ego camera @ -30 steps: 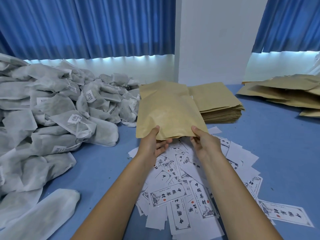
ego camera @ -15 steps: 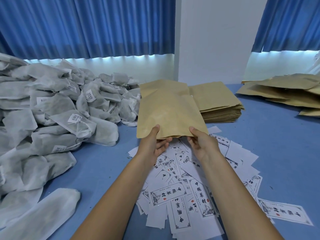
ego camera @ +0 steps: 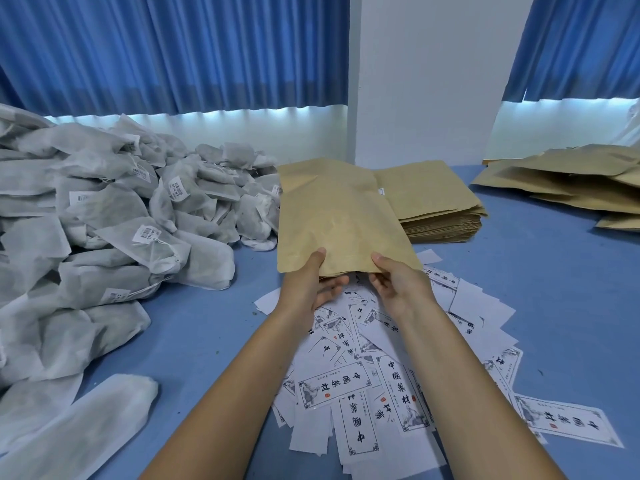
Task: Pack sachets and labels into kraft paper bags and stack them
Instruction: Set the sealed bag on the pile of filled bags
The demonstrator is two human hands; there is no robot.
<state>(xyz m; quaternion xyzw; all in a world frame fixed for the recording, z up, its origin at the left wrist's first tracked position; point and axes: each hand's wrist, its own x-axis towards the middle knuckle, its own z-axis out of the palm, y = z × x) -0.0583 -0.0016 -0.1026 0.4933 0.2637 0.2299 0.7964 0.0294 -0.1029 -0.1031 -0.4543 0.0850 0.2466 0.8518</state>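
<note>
Head view: you hold one kraft bag up over the mid bench, its near short edge toward you. Your left hand pinches that edge w/ thumb on top and fingers underneath. Your right hand pinches it the same way, just beside the left. Can't tell if the mouth is open yet, or if anything's inside. The bag looks flat-ish, so prob. empty.

Progress, as a judgement: early-to-mid. At the far right corner sits a loose pile of puffier bags, likely packed ones, only a handful. Behind your bag, toward the far edge, is a thick neat stack of flat bags, i.e. lots unused. A big heap of sachets fills the left side, front to back. Labels lie scattered under your arms, toward the near edge.

This bag's at step one: open the mouth, then put in sachet + label, then stack it right. Most of the job remains.
</note>
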